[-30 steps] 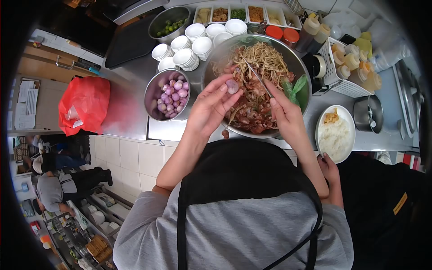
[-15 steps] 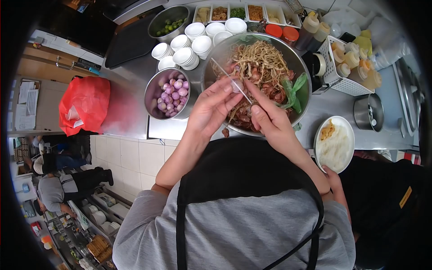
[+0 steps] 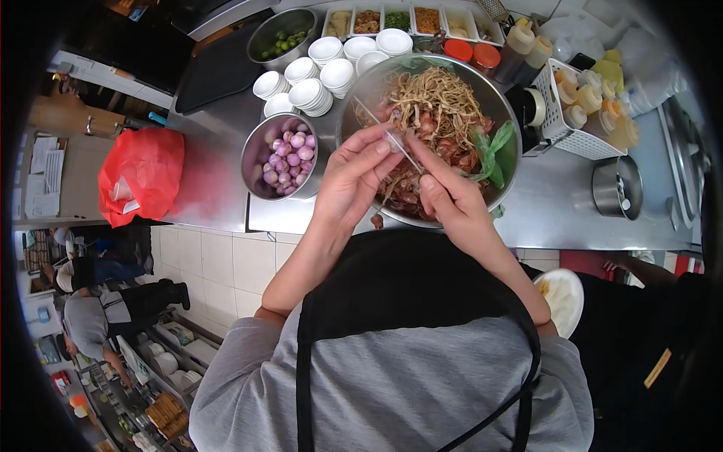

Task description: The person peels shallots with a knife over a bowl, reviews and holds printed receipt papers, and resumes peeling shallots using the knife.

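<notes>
Over a large steel bowl (image 3: pixel 506 194), my left hand (image 3: pixel 352 169) pinches a small purple onion (image 3: pixel 392 140) in its fingertips. My right hand (image 3: pixel 449 181) is closed on a knife (image 3: pixel 369 112), whose thin blade lies across the onion, pointing up and left. Part of the onion is hidden by fingers and blade. The bowl holds dried roots or shreds (image 3: pixel 439 94), reddish peelings (image 3: pixel 444 147) and a green plastic bag (image 3: pixel 495 154). To the left, a steel pot (image 3: pixel 248 154) holds several peeled purple onions (image 3: pixel 290 160).
Stacked white bowls (image 3: pixel 309 94) stand behind the pot, near a bowl of green limes (image 3: pixel 280 45). A red bag (image 3: pixel 141 177) sits at the left. Bottles fill a white basket (image 3: pixel 561 135) at the right. A person in black beside me has a white plate (image 3: pixel 563 303); others are far left.
The knife has moved from pointing over the bowl onto the onion, and my right hand has come closer to my left. The neighbouring person's plate has dropped down, away from the counter.
</notes>
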Demonstrator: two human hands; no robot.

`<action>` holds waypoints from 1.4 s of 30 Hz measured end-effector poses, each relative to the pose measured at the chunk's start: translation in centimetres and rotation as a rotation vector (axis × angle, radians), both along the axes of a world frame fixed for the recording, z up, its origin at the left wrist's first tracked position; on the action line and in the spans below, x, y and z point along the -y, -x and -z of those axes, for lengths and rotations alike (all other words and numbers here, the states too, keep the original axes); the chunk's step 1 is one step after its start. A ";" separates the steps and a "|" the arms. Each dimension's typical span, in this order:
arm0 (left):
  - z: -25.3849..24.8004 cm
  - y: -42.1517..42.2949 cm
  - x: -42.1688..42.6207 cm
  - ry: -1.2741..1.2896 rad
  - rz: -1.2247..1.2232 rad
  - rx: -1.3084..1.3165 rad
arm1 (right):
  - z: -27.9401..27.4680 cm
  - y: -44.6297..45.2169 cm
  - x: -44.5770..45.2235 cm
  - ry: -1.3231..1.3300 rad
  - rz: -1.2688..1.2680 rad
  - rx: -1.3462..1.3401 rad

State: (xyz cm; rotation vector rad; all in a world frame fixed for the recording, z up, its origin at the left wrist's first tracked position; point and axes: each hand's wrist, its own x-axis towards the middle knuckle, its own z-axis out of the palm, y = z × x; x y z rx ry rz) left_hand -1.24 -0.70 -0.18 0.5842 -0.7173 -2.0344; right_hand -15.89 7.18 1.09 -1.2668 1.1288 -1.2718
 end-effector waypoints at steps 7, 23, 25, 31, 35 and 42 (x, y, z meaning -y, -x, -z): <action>0.1 0.0 -0.2 0.027 -0.007 -0.001 | 0.2 0.5 0.2 0.029 0.048 -0.140; -0.3 0.4 -0.3 0.028 -0.033 0.014 | -0.4 0.4 0.2 0.086 0.006 -0.154; -0.2 0.4 -0.2 0.036 -0.051 0.033 | -0.9 0.5 0.2 0.037 -0.003 -0.174; -0.8 0.3 -0.2 0.045 -0.016 0.031 | 0.0 1.2 1.0 0.085 0.077 -0.155; -1.1 0.2 -0.3 0.004 -0.018 0.031 | -1.0 1.2 0.4 -0.011 0.007 -0.082; -0.2 0.1 -0.1 -0.053 -0.007 -0.058 | -0.9 0.3 0.4 0.046 0.018 -0.163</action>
